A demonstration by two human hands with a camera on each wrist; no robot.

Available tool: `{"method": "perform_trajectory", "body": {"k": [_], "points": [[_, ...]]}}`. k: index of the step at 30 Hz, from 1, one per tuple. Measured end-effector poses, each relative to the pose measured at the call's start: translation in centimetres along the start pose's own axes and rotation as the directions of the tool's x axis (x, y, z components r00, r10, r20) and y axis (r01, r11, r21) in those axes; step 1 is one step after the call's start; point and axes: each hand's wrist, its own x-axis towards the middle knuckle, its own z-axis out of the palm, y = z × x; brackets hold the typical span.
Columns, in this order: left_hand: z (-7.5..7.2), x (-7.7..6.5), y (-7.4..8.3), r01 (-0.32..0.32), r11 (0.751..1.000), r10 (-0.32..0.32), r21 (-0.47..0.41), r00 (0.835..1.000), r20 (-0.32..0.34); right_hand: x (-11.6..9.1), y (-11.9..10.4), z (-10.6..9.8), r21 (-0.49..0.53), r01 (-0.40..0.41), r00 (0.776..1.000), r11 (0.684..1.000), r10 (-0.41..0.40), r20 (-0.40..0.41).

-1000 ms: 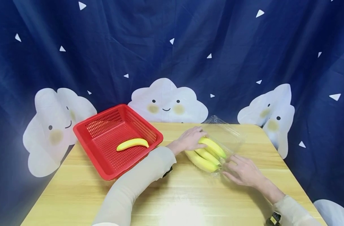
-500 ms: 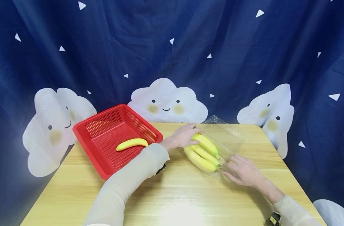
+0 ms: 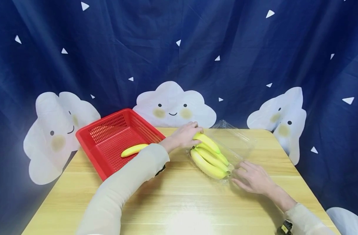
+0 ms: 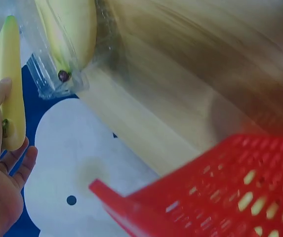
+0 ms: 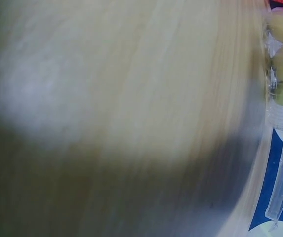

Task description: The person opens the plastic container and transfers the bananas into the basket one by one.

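Note:
My left hand (image 3: 184, 135) grips one end of a yellow banana (image 3: 209, 142), thumb on the near side. That banana slants over the open clear plastic clamshell box (image 3: 234, 140); in the left wrist view the held banana (image 4: 12, 84) is apart from the box. More bananas (image 3: 209, 165) lie side by side in the box's near half. My right hand (image 3: 253, 178) holds the box's right end with bent fingers, partly hard to make out through the clear plastic. No part of that hand shows in the right wrist view, only the box (image 5: 282, 182) and banana ends.
A red perforated basket (image 3: 92, 156) stands on the left of the wooden table (image 3: 179, 195), with one banana (image 3: 132, 150) inside, partly behind my left sleeve. A dark blue curtain (image 3: 155, 39) with cloud prints hangs behind the table's back edge.
My left hand has drawn the held banana up and left, away from the bananas in the box, uncovering their left ends. The right hand and box have stayed put.

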Motion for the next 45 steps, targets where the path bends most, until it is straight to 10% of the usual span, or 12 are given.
{"method": "perform_trajectory", "body": {"k": [45], "points": [[-5.3,-8.6,-9.0,0.119,0.993,-0.120,-0.023,0.988,-0.095,0.0,0.1,0.0,-0.007,0.002,1.000,1.000,-0.002,0.010]]}}
